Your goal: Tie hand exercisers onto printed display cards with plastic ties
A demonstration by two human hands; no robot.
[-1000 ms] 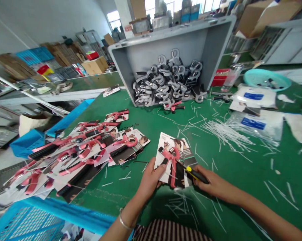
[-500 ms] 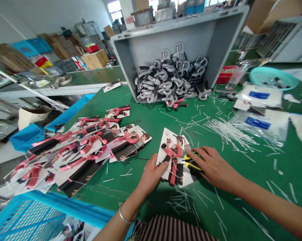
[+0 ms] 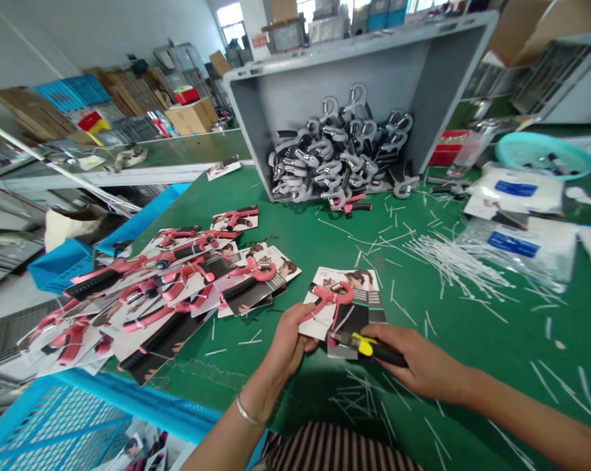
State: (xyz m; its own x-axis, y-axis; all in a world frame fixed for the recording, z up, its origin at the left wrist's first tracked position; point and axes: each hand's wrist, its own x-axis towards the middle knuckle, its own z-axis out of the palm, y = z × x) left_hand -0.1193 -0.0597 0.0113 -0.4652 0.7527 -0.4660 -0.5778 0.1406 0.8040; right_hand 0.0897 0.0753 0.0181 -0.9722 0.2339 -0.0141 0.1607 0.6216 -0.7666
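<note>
My left hand [image 3: 290, 337] grips the lower left edge of a printed card [image 3: 364, 281] that carries a pink hand grip exerciser [image 3: 332, 297]. A white cable tie [image 3: 343, 319] shows across the exerciser's lower handle. Wrapped round the handles of yellow-and-black cutting pliers [image 3: 374, 348] is my right hand [image 3: 416, 360]. The pliers' metal jaws lie at the lower handle, close to the tie; whether they touch it I cannot tell. Left of my hands is a pile of carded pink hand grips [image 3: 178, 275].
A grey crate [image 3: 339, 72] tipped on its side holds many grey-and-black hand grips. White cable ties [image 3: 457, 268] lie bunched at the right, with cut ends scattered about. Plastic bags [image 3: 525, 242] and a turquoise basin [image 3: 545, 154] stand beyond. A blue basket [image 3: 74, 418] is at lower left.
The card has turned and tilted up in my left hand. My right hand has closed round the pliers, and their jaws have swung to the exerciser's lower handle.
</note>
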